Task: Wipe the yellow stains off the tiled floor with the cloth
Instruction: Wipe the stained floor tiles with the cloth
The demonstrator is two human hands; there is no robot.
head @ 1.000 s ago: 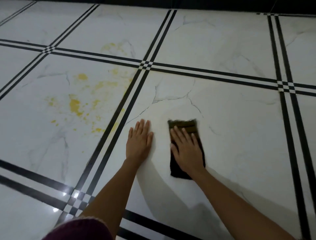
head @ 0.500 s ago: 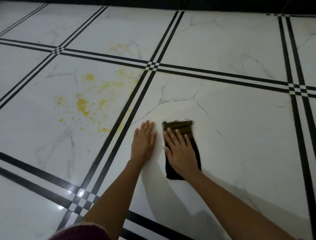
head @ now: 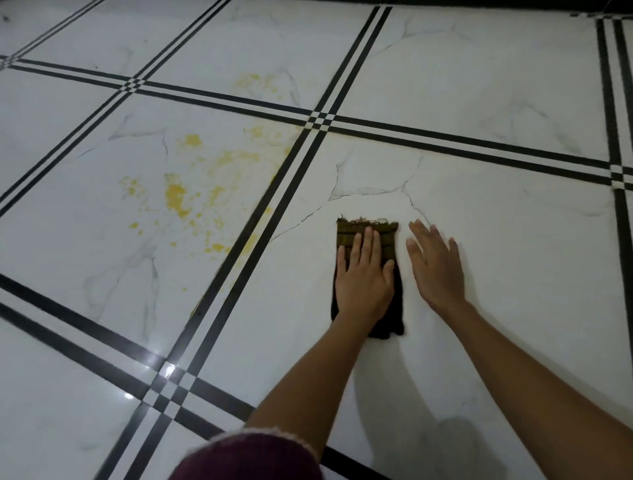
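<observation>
A dark folded cloth [head: 388,240] with an olive, frayed far edge lies on the white marble-look tiled floor [head: 513,240]. My left hand [head: 363,277] presses flat on top of it, fingers pointing away from me. My right hand [head: 435,267] is just right of the cloth, fingers spread, holding nothing and slightly blurred. Yellow stains [head: 178,198] are spattered over the tile to the left, beyond the black double grout lines [head: 274,212]. A fainter yellow smear [head: 257,82] marks the far tile.
Black double lines [head: 445,144] split the floor into large tiles. A dark wall base [head: 479,1] runs along the far edge. A maroon sleeve or garment [head: 246,459] shows at the bottom. A light glare [head: 168,370] sits on the near line crossing.
My right hand has come off the cloth and moved to its right. My left hand, which lay flat on the floor beside the cloth, now rests on it.
</observation>
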